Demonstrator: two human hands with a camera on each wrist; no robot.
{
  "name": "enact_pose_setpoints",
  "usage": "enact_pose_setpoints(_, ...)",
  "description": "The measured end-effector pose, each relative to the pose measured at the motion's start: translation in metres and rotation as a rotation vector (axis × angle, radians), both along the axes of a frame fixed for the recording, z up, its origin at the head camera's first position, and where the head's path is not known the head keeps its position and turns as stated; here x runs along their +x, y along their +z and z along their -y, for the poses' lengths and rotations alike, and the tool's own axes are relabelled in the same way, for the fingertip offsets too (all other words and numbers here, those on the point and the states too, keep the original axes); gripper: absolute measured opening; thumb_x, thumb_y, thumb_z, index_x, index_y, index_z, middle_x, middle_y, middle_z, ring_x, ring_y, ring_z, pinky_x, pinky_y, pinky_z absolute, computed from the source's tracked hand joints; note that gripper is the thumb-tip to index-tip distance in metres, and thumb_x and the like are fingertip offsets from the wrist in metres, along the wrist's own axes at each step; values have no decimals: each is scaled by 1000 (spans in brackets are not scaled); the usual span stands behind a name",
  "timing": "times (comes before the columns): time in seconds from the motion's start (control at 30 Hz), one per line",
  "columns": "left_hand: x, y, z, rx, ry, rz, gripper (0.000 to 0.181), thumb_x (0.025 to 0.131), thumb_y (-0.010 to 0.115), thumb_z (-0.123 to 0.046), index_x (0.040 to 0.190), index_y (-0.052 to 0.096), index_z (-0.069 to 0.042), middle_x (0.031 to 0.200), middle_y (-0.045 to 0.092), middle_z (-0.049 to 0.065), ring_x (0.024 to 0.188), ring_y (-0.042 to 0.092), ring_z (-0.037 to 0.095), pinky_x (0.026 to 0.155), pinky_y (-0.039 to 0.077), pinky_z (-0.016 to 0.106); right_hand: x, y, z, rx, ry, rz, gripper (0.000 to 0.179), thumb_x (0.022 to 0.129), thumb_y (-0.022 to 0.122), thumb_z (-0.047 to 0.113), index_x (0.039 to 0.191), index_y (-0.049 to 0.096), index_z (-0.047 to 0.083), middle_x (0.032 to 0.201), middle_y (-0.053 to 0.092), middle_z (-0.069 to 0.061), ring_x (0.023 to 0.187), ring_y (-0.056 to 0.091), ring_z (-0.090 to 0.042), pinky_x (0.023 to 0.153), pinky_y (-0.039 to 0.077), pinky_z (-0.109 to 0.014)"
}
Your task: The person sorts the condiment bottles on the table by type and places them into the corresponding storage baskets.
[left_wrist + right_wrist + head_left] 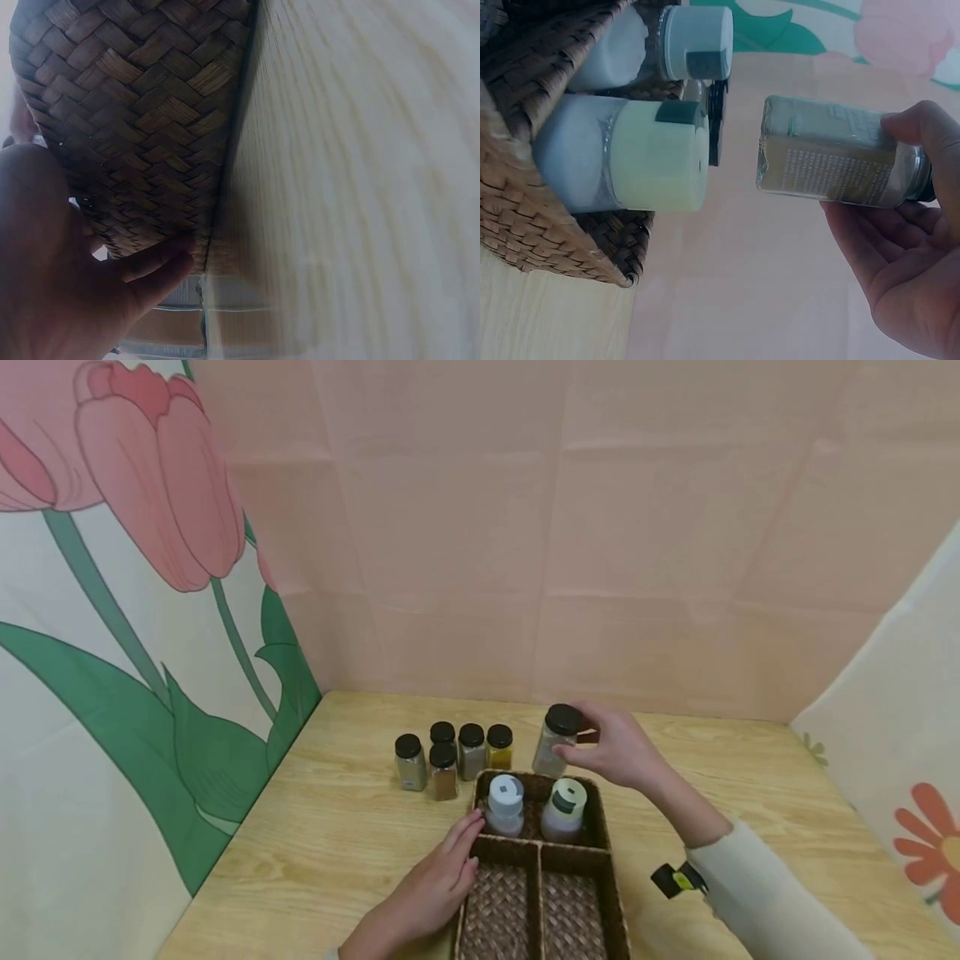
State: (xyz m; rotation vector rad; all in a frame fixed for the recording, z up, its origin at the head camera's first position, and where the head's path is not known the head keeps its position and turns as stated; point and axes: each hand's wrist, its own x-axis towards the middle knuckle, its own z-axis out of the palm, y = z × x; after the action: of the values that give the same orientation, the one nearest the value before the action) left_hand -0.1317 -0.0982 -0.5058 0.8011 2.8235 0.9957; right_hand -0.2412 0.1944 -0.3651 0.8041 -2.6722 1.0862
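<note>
My right hand point(618, 747) holds a glass spice jar point(551, 755) with a black lid, lifted near the far edge of a woven basket point(609, 852). In the right wrist view, thumb and fingers pinch the spice jar point(829, 161) near its lid; it has printed text and brownish-grey contents. My left hand point(431, 889) rests along the basket's left side. Its extended fingers touch the woven wall point(150, 112) in the left wrist view. Inside the far compartment stand a white-capped bottle point(506, 806) and a pale yellow-green-capped bottle point(564, 810).
Several black-lidded spice jars point(443, 772) stand on the wooden table point(337, 827), behind and left of the basket. Dividers split the basket's near part into compartments with bare woven bottoms point(497, 902). A pink cloth point(540, 568) hangs behind the table.
</note>
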Motion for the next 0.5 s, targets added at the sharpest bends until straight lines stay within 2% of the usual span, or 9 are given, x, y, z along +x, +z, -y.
enact_pose_setpoints(0.27, 0, 2, 0, 5, -3, 15, 51, 111, 36, -22, 159, 29, -9, 168, 20, 4, 149, 33, 28, 117, 36, 48, 11, -1, 0, -11, -5, 5, 41, 85, 82, 24, 119, 66, 9, 106, 71, -5, 96, 73, -26, 78, 62, -38)
enact_pose_setpoints(0.5, 0, 3, 0, 8, -5, 24, 51, 111, 35, -23, 159, 29, -8, 168, 20, 4, 149, 32, 28, 117, 36, 48, 22, -3, 1, -6, -5, 5, 42, 87, 81, 27, 122, 67, 9, 108, 73, -5, 98, 73, -27, 81, 61, -45)
